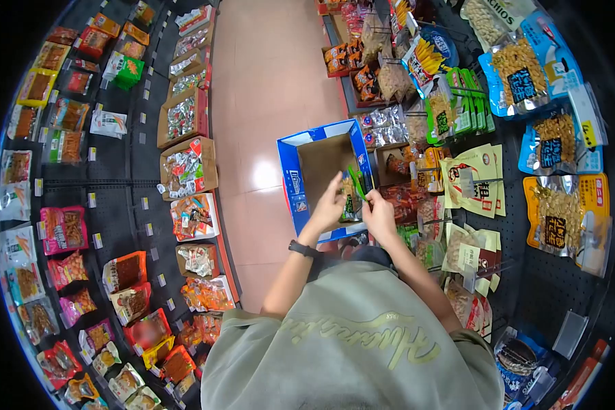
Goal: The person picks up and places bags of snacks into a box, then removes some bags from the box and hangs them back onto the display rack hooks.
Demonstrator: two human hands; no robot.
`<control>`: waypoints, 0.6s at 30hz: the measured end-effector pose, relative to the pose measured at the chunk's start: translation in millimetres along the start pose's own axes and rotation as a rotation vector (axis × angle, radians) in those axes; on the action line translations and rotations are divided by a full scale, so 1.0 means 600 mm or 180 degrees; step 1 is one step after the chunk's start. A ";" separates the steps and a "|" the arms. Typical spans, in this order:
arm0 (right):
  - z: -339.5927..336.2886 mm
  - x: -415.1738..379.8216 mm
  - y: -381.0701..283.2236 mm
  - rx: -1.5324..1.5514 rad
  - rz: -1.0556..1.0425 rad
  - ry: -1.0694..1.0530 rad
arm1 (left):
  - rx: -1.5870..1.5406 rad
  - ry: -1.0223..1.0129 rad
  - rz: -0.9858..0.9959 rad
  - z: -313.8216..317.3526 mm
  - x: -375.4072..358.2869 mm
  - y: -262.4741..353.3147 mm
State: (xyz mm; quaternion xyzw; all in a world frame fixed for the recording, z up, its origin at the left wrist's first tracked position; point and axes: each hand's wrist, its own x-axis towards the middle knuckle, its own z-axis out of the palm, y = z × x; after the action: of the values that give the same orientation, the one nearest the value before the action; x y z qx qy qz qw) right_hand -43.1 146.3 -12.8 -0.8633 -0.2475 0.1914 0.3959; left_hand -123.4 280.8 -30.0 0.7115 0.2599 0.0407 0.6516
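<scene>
Over the near end of a blue-edged cardboard box (295, 179), my right hand (379, 217) has its fingers closed at the edge of a green snack bag (350, 206). Part of the bag has a clear window with light-coloured contents, and its green top is folded over. To the left of the bag is my left hand (329, 205), its fingers stretched out and apart, fingertips close to the bag's side. The box's brown inside shows beyond both hands.
Racks of hanging snack bags (526, 75) line the right side, with bagged nuts and peanuts. On the left stand more hanging packets (65, 232) and open cartons of small packs (184, 171). A tiled aisle floor (260, 82) runs between them.
</scene>
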 end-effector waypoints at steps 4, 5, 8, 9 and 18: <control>0.075 0.012 0.047 -0.0259 0.0273 -0.0131 | 0.0068 -0.0160 -0.0313 0.027 0.018 -0.124; 0.090 0.015 0.055 -0.0332 0.0440 -0.0227 | 0.0081 -0.0268 -0.0508 0.030 0.024 -0.148; 0.123 0.022 0.080 -0.0284 0.0696 -0.0416 | -0.0047 -0.0311 -0.0604 0.042 0.031 -0.162; 0.129 0.022 0.083 -0.0243 0.0796 -0.0458 | -0.0060 -0.0331 -0.0612 0.045 0.032 -0.163; 0.184 0.032 0.113 -0.0545 0.1397 -0.0865 | -0.2576 -0.0696 -0.2104 0.058 0.061 -0.271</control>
State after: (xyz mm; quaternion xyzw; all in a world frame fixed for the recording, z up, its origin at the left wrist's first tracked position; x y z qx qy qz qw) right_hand -66.7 184.1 -135.8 -0.8931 -0.1206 0.3651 0.2336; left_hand -129.4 267.1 -199.9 0.2836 0.3643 -0.1441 0.8753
